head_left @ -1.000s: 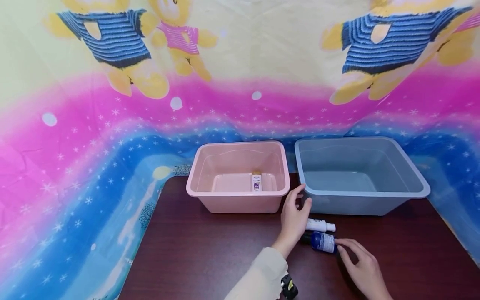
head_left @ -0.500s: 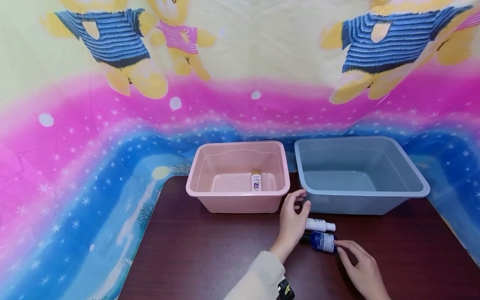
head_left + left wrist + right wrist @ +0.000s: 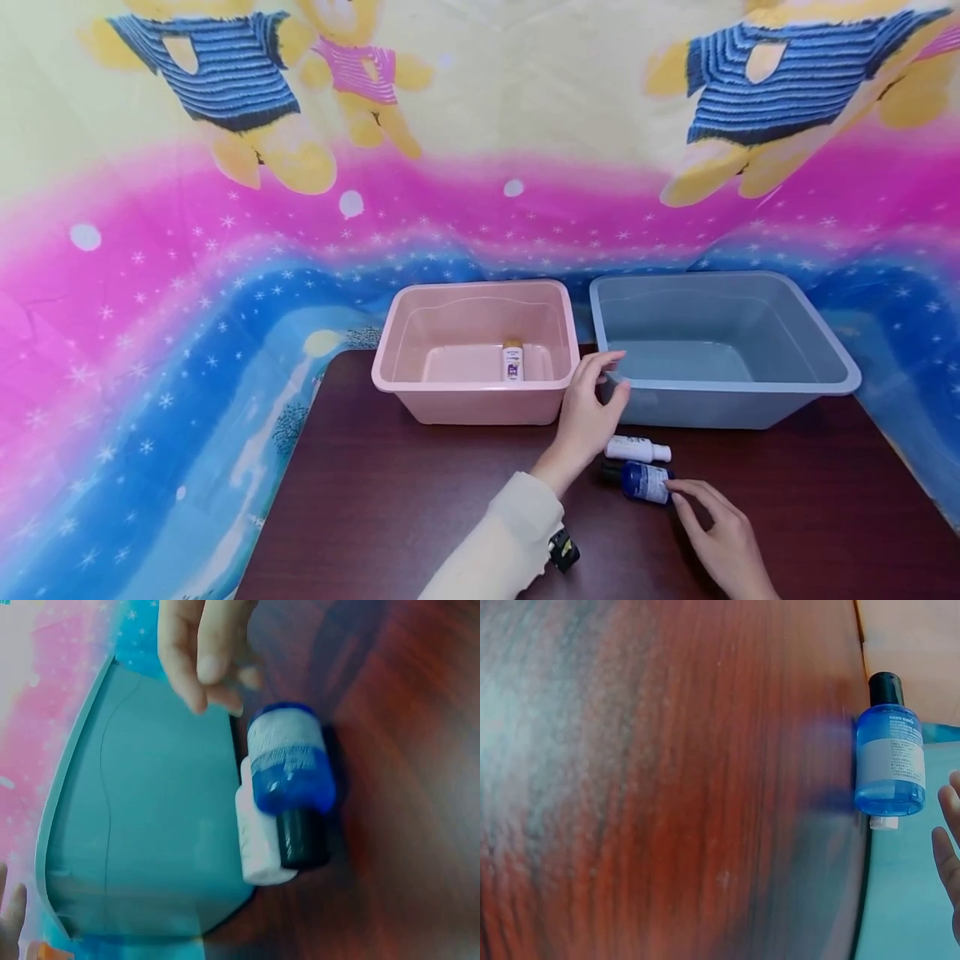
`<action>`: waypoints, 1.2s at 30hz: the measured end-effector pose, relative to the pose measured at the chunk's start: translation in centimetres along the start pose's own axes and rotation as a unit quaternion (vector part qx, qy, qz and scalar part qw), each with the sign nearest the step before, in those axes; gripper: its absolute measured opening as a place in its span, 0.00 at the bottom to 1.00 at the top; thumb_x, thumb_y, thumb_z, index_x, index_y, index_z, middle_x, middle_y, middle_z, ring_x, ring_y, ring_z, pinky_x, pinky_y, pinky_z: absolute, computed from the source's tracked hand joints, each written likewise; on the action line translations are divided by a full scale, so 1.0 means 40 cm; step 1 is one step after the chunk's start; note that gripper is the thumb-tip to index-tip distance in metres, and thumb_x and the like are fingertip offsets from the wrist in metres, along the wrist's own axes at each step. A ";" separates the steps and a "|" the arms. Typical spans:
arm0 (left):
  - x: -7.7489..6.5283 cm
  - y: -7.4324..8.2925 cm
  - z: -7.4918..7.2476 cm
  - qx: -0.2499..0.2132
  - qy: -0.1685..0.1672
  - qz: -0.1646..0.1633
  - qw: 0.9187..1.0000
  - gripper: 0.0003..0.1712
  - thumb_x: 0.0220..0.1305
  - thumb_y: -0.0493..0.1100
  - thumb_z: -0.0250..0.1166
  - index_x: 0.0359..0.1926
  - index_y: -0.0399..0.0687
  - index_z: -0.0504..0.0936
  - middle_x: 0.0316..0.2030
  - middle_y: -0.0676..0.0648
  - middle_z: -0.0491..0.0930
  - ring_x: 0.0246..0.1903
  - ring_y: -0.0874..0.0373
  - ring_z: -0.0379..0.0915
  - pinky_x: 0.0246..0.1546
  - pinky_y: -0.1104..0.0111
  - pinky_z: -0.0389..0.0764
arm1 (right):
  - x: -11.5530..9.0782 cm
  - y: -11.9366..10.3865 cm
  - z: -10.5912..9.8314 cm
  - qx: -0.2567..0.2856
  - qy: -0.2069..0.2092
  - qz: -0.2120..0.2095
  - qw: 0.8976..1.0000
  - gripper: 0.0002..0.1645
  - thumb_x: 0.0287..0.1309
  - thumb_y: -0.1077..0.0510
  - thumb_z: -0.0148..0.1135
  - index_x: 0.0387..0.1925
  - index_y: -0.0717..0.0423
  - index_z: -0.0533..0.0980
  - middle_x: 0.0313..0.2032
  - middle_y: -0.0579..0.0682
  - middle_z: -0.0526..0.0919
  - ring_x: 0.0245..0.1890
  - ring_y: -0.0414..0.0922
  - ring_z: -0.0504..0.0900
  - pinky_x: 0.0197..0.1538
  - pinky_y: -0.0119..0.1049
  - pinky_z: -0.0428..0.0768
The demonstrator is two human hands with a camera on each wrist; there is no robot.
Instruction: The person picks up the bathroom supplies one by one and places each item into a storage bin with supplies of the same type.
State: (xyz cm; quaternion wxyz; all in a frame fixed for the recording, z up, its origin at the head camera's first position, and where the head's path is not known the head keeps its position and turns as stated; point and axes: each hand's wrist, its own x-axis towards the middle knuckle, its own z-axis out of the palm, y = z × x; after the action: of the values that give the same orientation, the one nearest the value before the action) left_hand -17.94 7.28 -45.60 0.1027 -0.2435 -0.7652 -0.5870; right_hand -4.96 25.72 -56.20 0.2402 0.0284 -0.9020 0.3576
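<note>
On the table lies a blue bottle [image 3: 647, 483] with a black cap and white label, on its side. Just behind it is a white bottle [image 3: 637, 450], also lying down. My right hand [image 3: 722, 529] has its thumb and fingers apart beside the blue bottle's base; the right wrist view shows a gap between those fingers [image 3: 946, 859] and the bottle. My left hand [image 3: 588, 412] is raised between the two tubs, fingers loosely bent and holding nothing. Its fingertips overlap the near left corner of the blue-grey tub [image 3: 735, 387] in the head view.
A pink tub [image 3: 480, 387] stands at the back left, with a small white bottle [image 3: 513, 364] with a gold cap lying inside. The blue-grey tub stands right of it. A printed cloth [image 3: 480, 217] hangs behind the dark wooden table [image 3: 375, 517].
My left hand has lifted away from the white bottle, up toward the gap between the tubs, uncovering more of that bottle. My right hand has barely moved.
</note>
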 end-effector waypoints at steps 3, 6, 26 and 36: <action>0.021 -0.006 -0.015 0.020 -0.037 0.001 0.999 0.21 0.72 0.44 0.60 0.64 0.55 0.74 0.56 0.56 0.77 0.56 0.68 0.71 0.58 0.72 0.72 | -0.002 0.002 -0.004 -0.016 -0.005 0.011 1.000 0.14 0.57 0.68 0.69 0.43 0.49 0.84 0.39 0.42 0.85 0.45 0.22 0.74 0.49 0.11 0.63; 0.041 -0.017 -0.031 0.041 -0.062 0.001 0.997 0.20 0.72 0.46 0.60 0.63 0.56 0.75 0.55 0.57 0.78 0.56 0.69 0.71 0.58 0.73 0.71 | -0.005 0.004 -0.007 -0.025 -0.006 0.015 1.000 0.13 0.57 0.67 0.69 0.43 0.50 0.85 0.39 0.43 0.85 0.45 0.22 0.74 0.49 0.11 0.63; 0.161 -0.049 -0.105 0.201 -0.220 -0.021 0.954 0.24 0.66 0.60 0.64 0.62 0.67 0.77 0.63 0.59 0.73 0.65 0.63 0.65 0.64 0.63 0.68 | -0.011 -0.008 -0.004 -0.026 -0.006 0.019 0.999 0.14 0.55 0.68 0.70 0.42 0.50 0.85 0.38 0.42 0.85 0.44 0.21 0.74 0.49 0.11 0.63; 0.177 -0.078 -0.109 0.177 -0.220 -0.014 0.959 0.25 0.62 0.56 0.70 0.59 0.63 0.80 0.59 0.58 0.76 0.62 0.62 0.67 0.65 0.64 0.66 | -0.003 -0.006 -0.001 -0.020 -0.013 0.023 0.999 0.12 0.58 0.66 0.68 0.42 0.49 0.84 0.39 0.41 0.85 0.45 0.22 0.75 0.49 0.12 0.64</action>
State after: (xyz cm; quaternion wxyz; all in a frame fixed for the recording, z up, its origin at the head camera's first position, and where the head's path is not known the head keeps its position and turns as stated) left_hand -26.12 4.34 -43.85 -0.0353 -0.3336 -0.8638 -0.3758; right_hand -4.80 25.56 -56.08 0.2210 0.0078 -0.9125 0.3443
